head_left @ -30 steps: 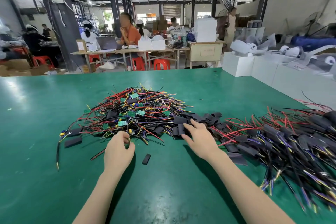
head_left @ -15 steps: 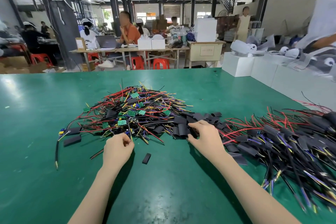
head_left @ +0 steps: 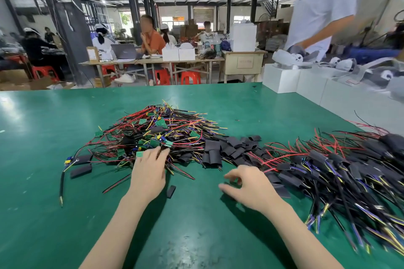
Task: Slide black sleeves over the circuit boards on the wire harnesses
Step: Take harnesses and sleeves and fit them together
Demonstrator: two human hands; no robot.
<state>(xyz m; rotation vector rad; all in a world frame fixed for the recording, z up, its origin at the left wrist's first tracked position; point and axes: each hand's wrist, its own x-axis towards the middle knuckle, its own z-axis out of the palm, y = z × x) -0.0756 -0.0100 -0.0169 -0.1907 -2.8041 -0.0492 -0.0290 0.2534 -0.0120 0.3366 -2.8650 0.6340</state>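
A heap of wire harnesses (head_left: 175, 129) with red, black and yellow leads and small green circuit boards lies mid-table. My left hand (head_left: 150, 172) reaches onto its near edge with straight fingers, touching wires beside a green board (head_left: 139, 154). To the right of the heap lies a cluster of loose black sleeves (head_left: 231, 148). My right hand (head_left: 247, 188) hovers just in front of them, with fingers and thumb curled in a pinch and a dark piece, apparently a black sleeve, between them. A single sleeve (head_left: 171, 191) lies between my hands.
A big pile of sleeved harnesses (head_left: 349, 170) covers the table's right side. Two more sleeves (head_left: 80, 171) and a long black lead (head_left: 61, 183) lie at the left. White boxes (head_left: 282, 81) line the far right edge, where a person in a white shirt (head_left: 323, 6) stands.
My right hand has drawn back from the sleeve cluster toward me. My left hand has opened and reached forward onto the harness heap. A person has stepped in at the right.
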